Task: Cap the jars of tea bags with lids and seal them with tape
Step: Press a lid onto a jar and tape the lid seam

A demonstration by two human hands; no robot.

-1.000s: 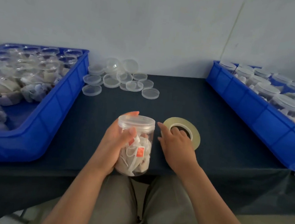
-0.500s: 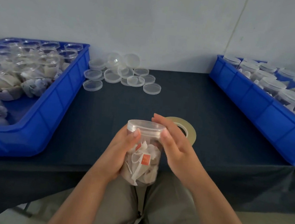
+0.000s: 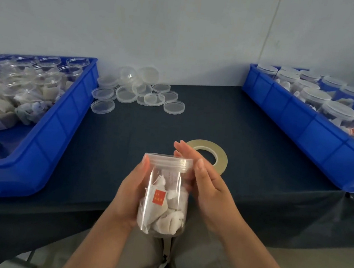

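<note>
head view: left hand (image 3: 130,197) wraps the side of a clear jar (image 3: 165,196), thumb up near the rim, fingers curled round the back, holding it upright above the lap, just in front of the table edge. right hand (image 3: 207,188) is flat, fingers straight and together, palm laid against the right side of the jar at its lid (image 3: 168,162); it grips nothing. the lid sits on the jar mouth; cannot tell whether it is fully seated. inside the jar, white tea bags (image 3: 167,214) piled in the lower half, one with a red tag facing the camera. tape roll (image 3: 215,154) lies flat on the table (image 3: 238,129) just beyond the right hand's fingertips, partly hidden by them. left blue bin (image 3: 45,141) holds uncapped jars (image 3: 45,79) with tea bags, some tipped over. right blue bin (image 3: 294,125) holds capped jars (image 3: 314,97) standing in rows. loose lids (image 3: 137,89) in a scattered heap at the back of the table, beside the left bin's far corner. table covered in a dark cloth, set against a plain pale wall (image 3: 184,24). grey trousers show below the table edge.
</note>
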